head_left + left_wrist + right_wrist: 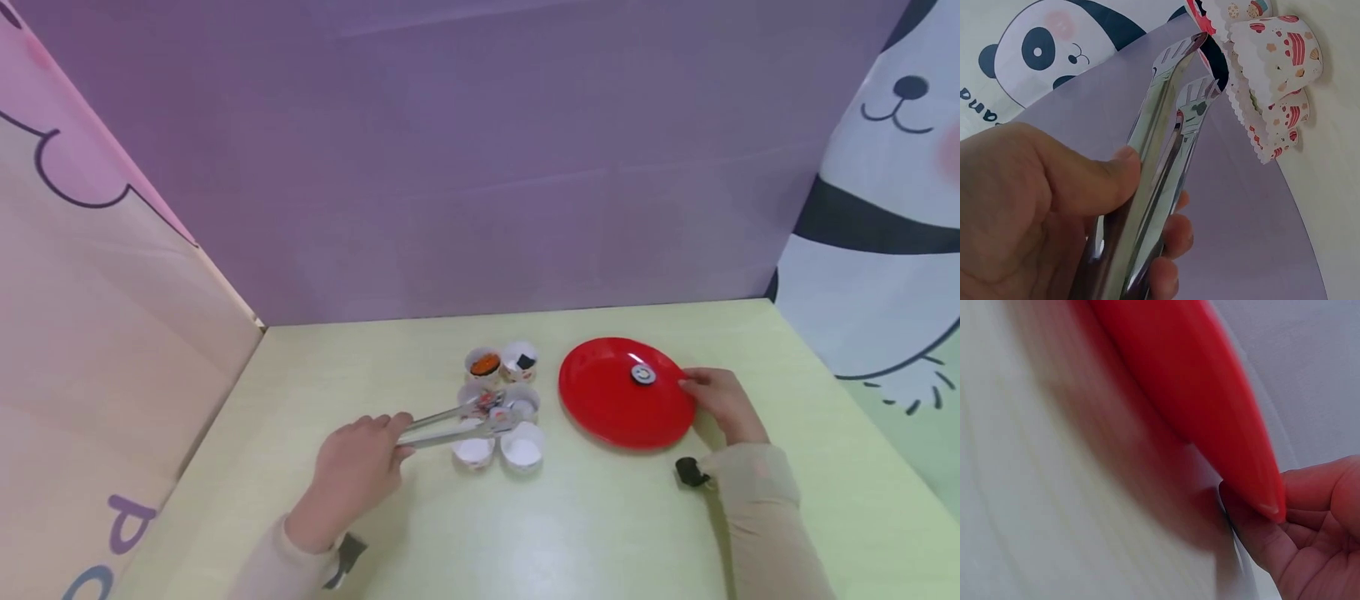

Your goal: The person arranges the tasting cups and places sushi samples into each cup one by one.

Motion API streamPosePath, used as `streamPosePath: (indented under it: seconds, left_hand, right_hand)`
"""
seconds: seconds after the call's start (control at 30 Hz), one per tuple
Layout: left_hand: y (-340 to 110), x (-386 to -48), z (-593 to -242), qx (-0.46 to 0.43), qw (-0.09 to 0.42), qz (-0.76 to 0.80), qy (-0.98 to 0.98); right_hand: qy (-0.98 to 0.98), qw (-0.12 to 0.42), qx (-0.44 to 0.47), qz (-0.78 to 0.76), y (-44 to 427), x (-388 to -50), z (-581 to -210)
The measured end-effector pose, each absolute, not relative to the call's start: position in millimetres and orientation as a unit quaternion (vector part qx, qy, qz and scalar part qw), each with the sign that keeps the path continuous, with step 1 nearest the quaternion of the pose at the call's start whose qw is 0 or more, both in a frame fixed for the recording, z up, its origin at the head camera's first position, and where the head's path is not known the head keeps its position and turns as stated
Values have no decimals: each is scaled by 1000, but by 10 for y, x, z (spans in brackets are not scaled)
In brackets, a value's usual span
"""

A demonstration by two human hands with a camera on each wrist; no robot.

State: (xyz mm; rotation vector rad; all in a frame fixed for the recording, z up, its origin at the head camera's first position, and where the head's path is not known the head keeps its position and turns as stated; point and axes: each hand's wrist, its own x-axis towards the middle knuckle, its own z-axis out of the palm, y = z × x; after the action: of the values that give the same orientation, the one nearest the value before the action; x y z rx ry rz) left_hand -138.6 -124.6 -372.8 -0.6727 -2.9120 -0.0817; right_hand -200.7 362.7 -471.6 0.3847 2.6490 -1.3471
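Observation:
In the head view my left hand (360,460) holds metal tongs (438,435), thumb on one arm and fingers round the other. Their slotted tips (1197,94) reach over the middle paper cups. A small piece with a black curved side (1215,61) shows at the tips in the left wrist view; whether they grip it I cannot tell. At the right, my right hand (722,402) pinches the rim of a red plate (615,412), thumb against its underside (1185,369) in the right wrist view. On the plate lies a round black-edged, white-topped piece (642,374) with a face-like mark.
Several patterned white paper cups (522,447) stand in two columns left of the plate. The far left cup contains an orange-topped piece (485,364), the far right one a black-and-white piece (527,362). A purple curtain (480,167) hangs behind the pale table (360,358).

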Motion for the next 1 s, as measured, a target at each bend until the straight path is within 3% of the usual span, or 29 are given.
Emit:
streamPosePath:
  seconds: [1.0]
  left_hand:
    - [-1517, -1366, -3543, -227, 43, -25, -973]
  right_hand:
    - [886, 69, 126, -442, 3619, -2019, -4707]
